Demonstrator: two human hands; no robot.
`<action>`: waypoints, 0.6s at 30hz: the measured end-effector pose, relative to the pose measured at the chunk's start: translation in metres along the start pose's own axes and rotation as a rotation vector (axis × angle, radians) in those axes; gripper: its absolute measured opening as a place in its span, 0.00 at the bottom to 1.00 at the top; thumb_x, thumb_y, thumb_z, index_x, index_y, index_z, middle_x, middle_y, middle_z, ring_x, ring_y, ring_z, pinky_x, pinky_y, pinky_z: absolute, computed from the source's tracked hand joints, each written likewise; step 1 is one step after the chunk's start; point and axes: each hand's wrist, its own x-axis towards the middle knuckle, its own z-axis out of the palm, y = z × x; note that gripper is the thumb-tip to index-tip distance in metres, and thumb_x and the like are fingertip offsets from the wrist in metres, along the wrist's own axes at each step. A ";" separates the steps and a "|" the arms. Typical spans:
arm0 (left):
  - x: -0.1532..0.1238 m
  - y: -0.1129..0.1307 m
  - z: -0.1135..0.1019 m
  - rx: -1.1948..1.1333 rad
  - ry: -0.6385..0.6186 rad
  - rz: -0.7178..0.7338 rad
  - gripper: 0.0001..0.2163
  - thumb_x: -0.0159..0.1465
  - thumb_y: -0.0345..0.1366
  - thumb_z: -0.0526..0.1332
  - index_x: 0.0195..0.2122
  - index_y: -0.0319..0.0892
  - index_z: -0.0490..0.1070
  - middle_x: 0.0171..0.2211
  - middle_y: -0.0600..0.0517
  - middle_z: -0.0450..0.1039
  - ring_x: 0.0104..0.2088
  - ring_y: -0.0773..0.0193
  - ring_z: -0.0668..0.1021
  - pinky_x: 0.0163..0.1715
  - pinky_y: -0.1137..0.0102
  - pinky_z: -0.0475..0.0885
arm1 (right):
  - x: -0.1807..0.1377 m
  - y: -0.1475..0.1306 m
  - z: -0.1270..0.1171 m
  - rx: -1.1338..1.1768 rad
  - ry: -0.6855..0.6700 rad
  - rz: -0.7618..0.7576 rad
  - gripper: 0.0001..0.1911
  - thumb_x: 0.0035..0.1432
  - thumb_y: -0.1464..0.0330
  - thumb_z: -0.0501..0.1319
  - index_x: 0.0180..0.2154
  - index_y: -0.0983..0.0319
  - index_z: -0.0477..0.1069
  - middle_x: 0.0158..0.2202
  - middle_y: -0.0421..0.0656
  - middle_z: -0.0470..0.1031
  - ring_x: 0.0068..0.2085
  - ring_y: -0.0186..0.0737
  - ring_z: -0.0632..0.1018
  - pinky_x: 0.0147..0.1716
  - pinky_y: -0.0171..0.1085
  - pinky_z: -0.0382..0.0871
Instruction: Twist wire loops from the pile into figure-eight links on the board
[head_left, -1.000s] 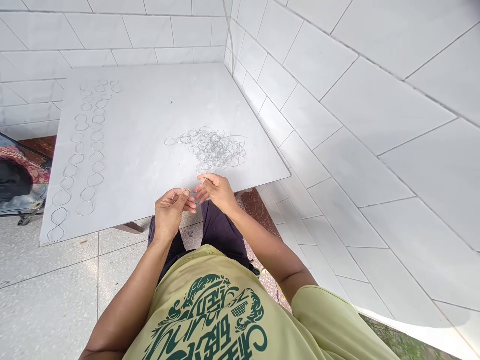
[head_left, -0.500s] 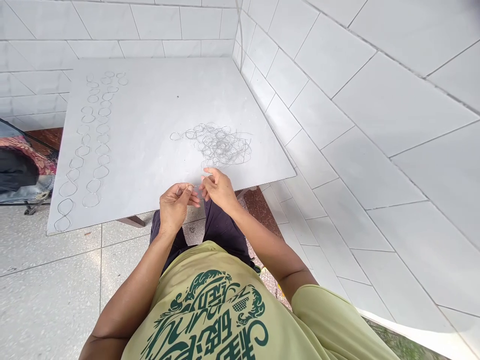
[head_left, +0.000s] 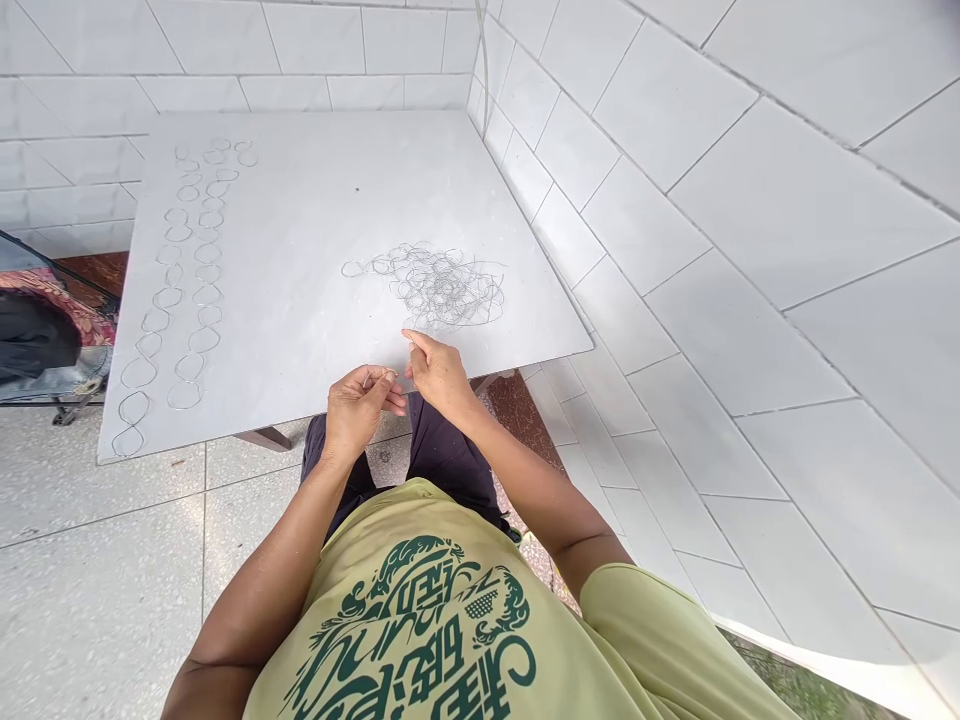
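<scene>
two tiled walls (head_left: 697,290), pale tabletop (head_left: 300,230), wire tangle (head_left: 448,288) near hands (head_left: 354,412)

Pictured on one tabletop (head_left: 300,300): one wire tangle (head_left: 446,285) and two long rows of wire figure-eights (head_left: 208,284), too faint in places to number singly. Also counted: two bare hands (head_left: 352,408), one held wire (head_left: 366,381), one T-shirt (head_left: 420,610), one pair of trousers (head_left: 450,450), one corner cable (head_left: 484,65).

A porch-like place: white tiled walls (head_left: 757,250), speckled floor (head_left: 97,580) and, just past the wall's foot, grass (head_left: 799,690).
</scene>
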 end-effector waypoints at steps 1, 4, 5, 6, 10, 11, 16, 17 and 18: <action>0.000 0.001 0.000 -0.001 -0.006 -0.006 0.12 0.62 0.44 0.72 0.36 0.39 0.78 0.29 0.51 0.80 0.25 0.64 0.81 0.27 0.67 0.81 | 0.001 0.001 -0.001 -0.002 -0.002 -0.005 0.23 0.72 0.70 0.53 0.61 0.58 0.77 0.26 0.38 0.76 0.30 0.40 0.77 0.45 0.42 0.76; 0.000 0.002 0.001 0.010 -0.019 -0.025 0.12 0.62 0.44 0.72 0.35 0.39 0.78 0.29 0.50 0.80 0.25 0.64 0.81 0.27 0.67 0.82 | 0.002 0.004 -0.002 -0.097 0.003 -0.021 0.23 0.70 0.73 0.53 0.59 0.60 0.79 0.27 0.38 0.76 0.31 0.40 0.78 0.45 0.41 0.75; 0.000 0.003 0.001 0.011 -0.024 -0.032 0.12 0.62 0.44 0.72 0.34 0.39 0.78 0.29 0.50 0.80 0.25 0.64 0.81 0.27 0.67 0.82 | 0.002 0.004 -0.002 -0.146 0.006 -0.030 0.23 0.69 0.74 0.54 0.58 0.61 0.80 0.27 0.39 0.76 0.31 0.41 0.78 0.44 0.41 0.75; 0.000 0.003 0.001 0.008 -0.028 -0.041 0.12 0.62 0.43 0.72 0.34 0.39 0.78 0.29 0.50 0.80 0.25 0.63 0.82 0.27 0.67 0.82 | 0.002 0.003 -0.003 -0.197 0.008 -0.041 0.23 0.68 0.75 0.54 0.58 0.62 0.80 0.28 0.40 0.77 0.31 0.41 0.78 0.44 0.41 0.75; 0.001 0.005 0.001 -0.043 -0.029 -0.083 0.13 0.60 0.42 0.73 0.34 0.37 0.78 0.29 0.50 0.80 0.24 0.63 0.81 0.26 0.67 0.82 | 0.000 -0.002 -0.004 -0.305 0.007 -0.076 0.21 0.72 0.72 0.54 0.60 0.66 0.78 0.30 0.43 0.79 0.34 0.44 0.80 0.45 0.43 0.74; 0.002 0.006 0.000 -0.067 -0.023 -0.095 0.13 0.59 0.42 0.74 0.34 0.37 0.78 0.29 0.50 0.80 0.24 0.64 0.81 0.27 0.67 0.81 | 0.000 -0.003 -0.003 -0.283 0.001 -0.074 0.20 0.74 0.70 0.54 0.61 0.67 0.77 0.30 0.43 0.79 0.34 0.44 0.80 0.46 0.43 0.74; 0.005 0.011 -0.002 -0.151 -0.014 -0.128 0.15 0.57 0.43 0.76 0.35 0.37 0.78 0.30 0.50 0.80 0.25 0.66 0.81 0.26 0.70 0.80 | -0.002 -0.003 0.000 0.012 -0.014 -0.010 0.18 0.76 0.69 0.52 0.60 0.62 0.73 0.33 0.40 0.81 0.30 0.36 0.80 0.41 0.38 0.76; 0.006 0.012 -0.002 -0.151 -0.023 -0.127 0.15 0.57 0.43 0.76 0.35 0.37 0.78 0.29 0.51 0.80 0.25 0.66 0.81 0.26 0.70 0.79 | -0.002 -0.002 0.000 0.055 0.006 -0.004 0.17 0.76 0.69 0.52 0.59 0.61 0.73 0.33 0.39 0.81 0.29 0.35 0.79 0.39 0.37 0.76; 0.006 0.012 -0.002 -0.148 -0.032 -0.125 0.15 0.57 0.44 0.76 0.35 0.37 0.78 0.29 0.51 0.79 0.24 0.66 0.80 0.25 0.70 0.79 | -0.002 -0.002 0.001 0.091 0.029 -0.003 0.16 0.76 0.68 0.53 0.58 0.60 0.74 0.33 0.39 0.81 0.28 0.34 0.79 0.38 0.37 0.76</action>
